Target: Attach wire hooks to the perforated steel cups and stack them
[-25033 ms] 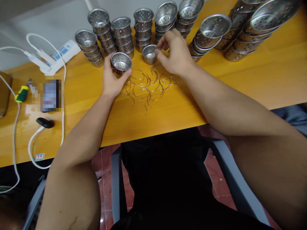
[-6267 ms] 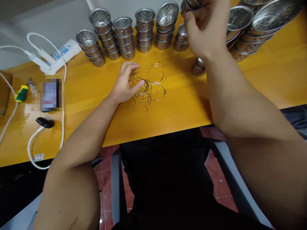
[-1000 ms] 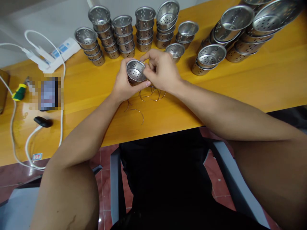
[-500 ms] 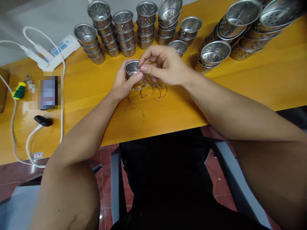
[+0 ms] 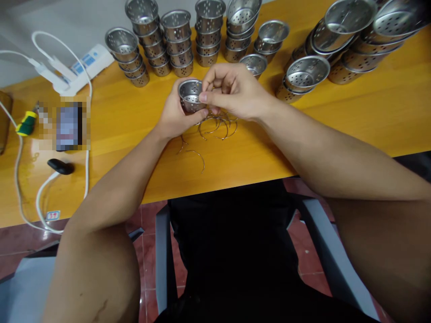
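Note:
My left hand (image 5: 173, 114) is closed around a small perforated metal strainer cup (image 5: 191, 96), its thumb lying along the near side. The cup's mouth tilts up toward me, and holes show in its wall and bottom. At the cup's right rim, my right hand (image 5: 230, 92) has thumb and forefinger pinched together. What sits between those fingertips is too small to make out. Beneath both hands lies a loose pile of thin curved wires (image 5: 220, 125), partly hidden by them. One separate wire (image 5: 203, 162) rests nearer the table's front edge.
Stacks of perforated cups (image 5: 182, 47) line the back of the yellow table (image 5: 235, 161), with more stacks (image 5: 305, 76) at the right. On the left are a power strip (image 5: 89, 67), white cables, a screwdriver (image 5: 27, 123), a blurred phone (image 5: 68, 128) and a black oval object (image 5: 60, 167).
The cup has tipped so that more of its inside shows. My left thumb has shifted down and right along it. My right fingertips remain pinched at the rim; the view has shifted slightly.

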A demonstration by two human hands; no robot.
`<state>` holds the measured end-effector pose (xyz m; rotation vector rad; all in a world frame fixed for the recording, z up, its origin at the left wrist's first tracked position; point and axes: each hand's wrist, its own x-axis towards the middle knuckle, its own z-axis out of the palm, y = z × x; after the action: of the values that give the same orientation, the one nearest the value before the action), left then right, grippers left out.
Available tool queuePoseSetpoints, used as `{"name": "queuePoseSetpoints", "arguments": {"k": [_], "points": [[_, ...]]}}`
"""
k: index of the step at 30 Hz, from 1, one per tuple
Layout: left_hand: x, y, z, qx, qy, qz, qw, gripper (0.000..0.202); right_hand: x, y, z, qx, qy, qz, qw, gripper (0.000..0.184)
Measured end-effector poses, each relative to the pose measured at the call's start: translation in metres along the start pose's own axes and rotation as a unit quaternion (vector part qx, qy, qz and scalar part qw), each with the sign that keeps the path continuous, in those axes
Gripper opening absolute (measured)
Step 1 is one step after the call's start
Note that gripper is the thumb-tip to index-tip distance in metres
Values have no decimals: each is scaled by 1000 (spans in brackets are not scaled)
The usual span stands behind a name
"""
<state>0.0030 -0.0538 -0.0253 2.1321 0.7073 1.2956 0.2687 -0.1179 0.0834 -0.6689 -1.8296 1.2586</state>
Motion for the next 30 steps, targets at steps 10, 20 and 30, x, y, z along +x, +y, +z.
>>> {"name": "queuePoseSetpoints", "arguments": {"k": [10,20,30], "points": [[1,8,0,43,-7,-12,999,88,0,-8,2,11,-11,28,999,68],[-2,18,1,57,3,-36,998,87,-4,-9,-2,-17,-33,63,997,72],[7,21,4,67,42,-16,997,92,-8,-1,-10,-182,52,-108,976,43]]}}
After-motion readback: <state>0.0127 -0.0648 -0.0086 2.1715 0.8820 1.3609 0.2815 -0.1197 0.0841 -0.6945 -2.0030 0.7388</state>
